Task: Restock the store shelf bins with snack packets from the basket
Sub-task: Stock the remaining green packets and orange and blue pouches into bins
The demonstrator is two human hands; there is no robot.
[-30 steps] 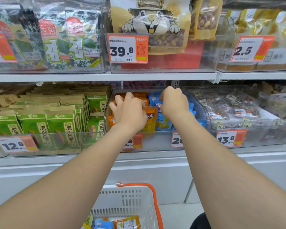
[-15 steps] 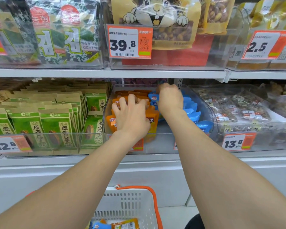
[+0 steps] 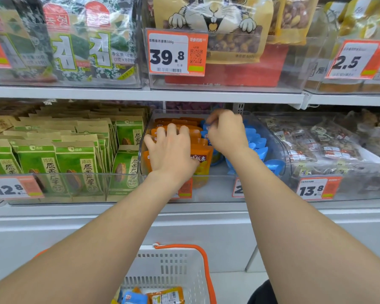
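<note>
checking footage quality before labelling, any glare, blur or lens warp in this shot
Head view: even shop lighting, no hard shadows; pale reflections haze the clear bin front and streak the seaweed packs; motion blur smears the right hand at its fingertips, while the 39.8 price tag is sharp; wide-angle warp stretches both forearms toward the lower corners.
</note>
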